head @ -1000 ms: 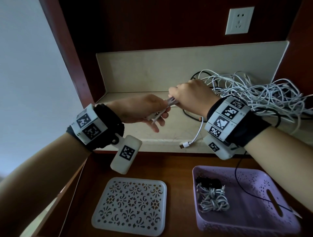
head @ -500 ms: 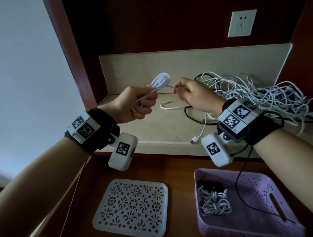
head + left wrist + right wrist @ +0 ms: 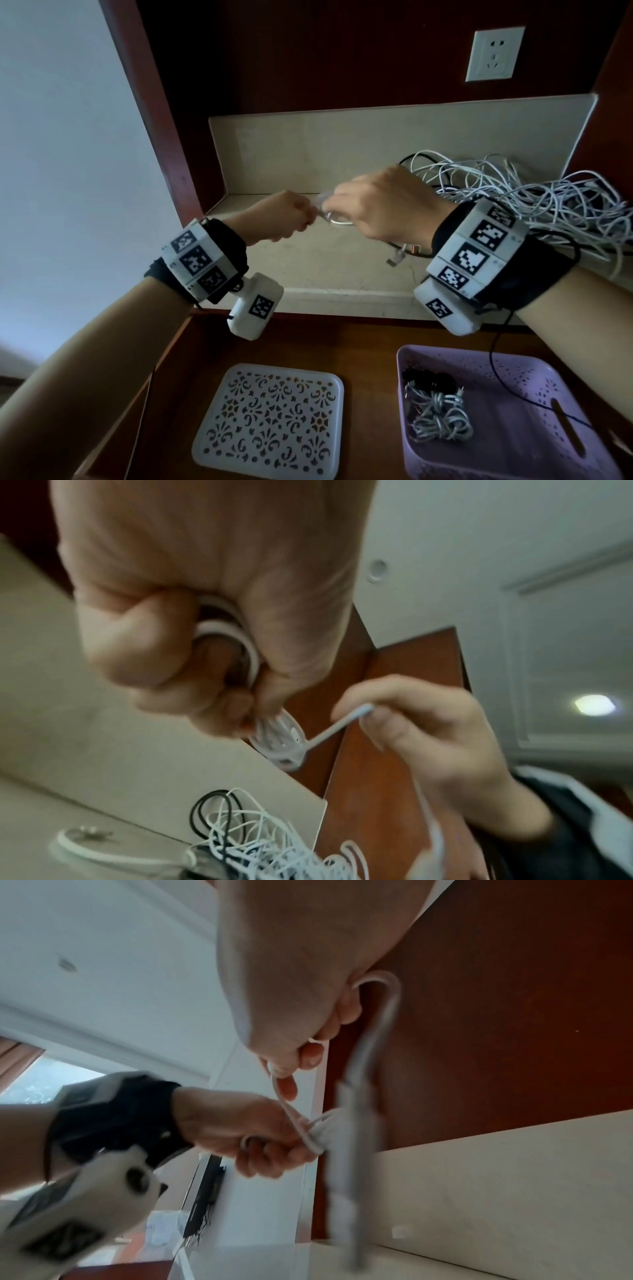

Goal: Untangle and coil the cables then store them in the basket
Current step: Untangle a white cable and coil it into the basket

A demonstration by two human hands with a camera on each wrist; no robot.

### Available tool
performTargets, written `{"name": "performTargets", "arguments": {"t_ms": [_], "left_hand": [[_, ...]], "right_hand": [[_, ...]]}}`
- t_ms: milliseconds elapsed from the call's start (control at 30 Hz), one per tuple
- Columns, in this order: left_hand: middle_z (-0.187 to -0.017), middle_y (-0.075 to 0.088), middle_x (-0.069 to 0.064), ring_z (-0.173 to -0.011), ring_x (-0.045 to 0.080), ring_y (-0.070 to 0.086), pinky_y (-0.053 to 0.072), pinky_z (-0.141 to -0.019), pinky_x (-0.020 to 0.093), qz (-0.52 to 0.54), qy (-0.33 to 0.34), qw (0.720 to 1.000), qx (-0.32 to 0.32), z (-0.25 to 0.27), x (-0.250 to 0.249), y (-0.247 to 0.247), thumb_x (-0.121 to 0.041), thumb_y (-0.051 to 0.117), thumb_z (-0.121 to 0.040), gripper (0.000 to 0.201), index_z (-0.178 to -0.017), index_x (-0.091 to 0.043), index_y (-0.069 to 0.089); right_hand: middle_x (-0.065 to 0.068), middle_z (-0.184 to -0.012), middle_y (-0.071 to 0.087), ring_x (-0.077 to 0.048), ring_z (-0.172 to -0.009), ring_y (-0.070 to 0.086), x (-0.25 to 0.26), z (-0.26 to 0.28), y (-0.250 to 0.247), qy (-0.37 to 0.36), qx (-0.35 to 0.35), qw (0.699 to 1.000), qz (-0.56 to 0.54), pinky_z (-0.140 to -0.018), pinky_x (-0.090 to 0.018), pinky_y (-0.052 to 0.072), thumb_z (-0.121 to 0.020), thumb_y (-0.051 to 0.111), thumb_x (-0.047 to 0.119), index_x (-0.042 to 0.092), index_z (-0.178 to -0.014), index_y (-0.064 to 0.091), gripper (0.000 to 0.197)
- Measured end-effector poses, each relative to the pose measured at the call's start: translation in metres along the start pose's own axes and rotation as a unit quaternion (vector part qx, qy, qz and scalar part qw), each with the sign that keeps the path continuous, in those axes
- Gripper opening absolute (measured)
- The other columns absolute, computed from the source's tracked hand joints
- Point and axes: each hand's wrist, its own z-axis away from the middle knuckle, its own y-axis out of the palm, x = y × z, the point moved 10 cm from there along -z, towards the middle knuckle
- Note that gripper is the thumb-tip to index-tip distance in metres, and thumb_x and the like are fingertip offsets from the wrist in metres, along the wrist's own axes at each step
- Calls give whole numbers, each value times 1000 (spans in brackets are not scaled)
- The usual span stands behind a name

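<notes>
White cable (image 3: pixel 279 739): coiled bundle gripped by the left hand (image 3: pixel 279 219) — free end pinched by the right hand (image 3: pixel 383 202).
Writing: none readable.

The dark reddish wooden desk (image 3: pixel 359 349) looks smooth with a dull sheen. The lilac perforated plastic basket (image 3: pixel 534 380) and white openwork plastic tray (image 3: pixel 270 421) appear matt. The pale stone-like shelf (image 3: pixel 329 263) looks smooth, and the tangled white rubbery cables (image 3: pixel 534 198) slightly glossy.
</notes>
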Motion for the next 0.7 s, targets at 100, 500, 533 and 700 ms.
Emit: {"name": "performTargets", "arguments": {"t_ms": [100, 500, 533, 700], "left_hand": [[-64, 47, -9, -47, -3, 43, 33, -49, 6, -92, 108, 988, 64, 13, -26, 20, -19, 43, -99, 27, -73, -17, 51], [-61, 42, -3, -40, 0, 36, 30, -42, 12, 120, 164, 971, -128, 17, -35, -41, -17, 39, -101, 32, -70, -16, 47], [-61, 42, -2, -38, 0, 35, 29, -40, 13, 134, 136, 969, -160, 13, -26, -48, -15, 38, -101, 33, -70, -16, 48], [-64, 48, -1, -47, 11, 37, 27, -34, 10, -1, 31, 996, -79, -4, 1, -34, -12, 39, -99, 27, -81, -11, 59]], "right_hand": [[5, -60, 62, -20, -50, 57, -20, -5, -9, 43, -27, 996, -75, -50, -15, 26, -82, 49, 23, 19, -77, 72, 25], [-9, -89, 70, -24, -79, 67, -39, 30, 52, 219, 88, 953, -188, -66, -26, 42, -98, 45, 15, 7, -119, 58, 27], [-14, -92, 69, -30, -81, 66, -35, 30, 57, 199, 123, 963, -132, -65, -30, 42, -98, 42, 16, 6, -118, 57, 26], [-1, -48, 53, -20, -34, 48, -5, 15, 15, 35, 11, 997, 73, -41, -17, 26, -79, 54, 3, 10, -73, 67, 16]]}}
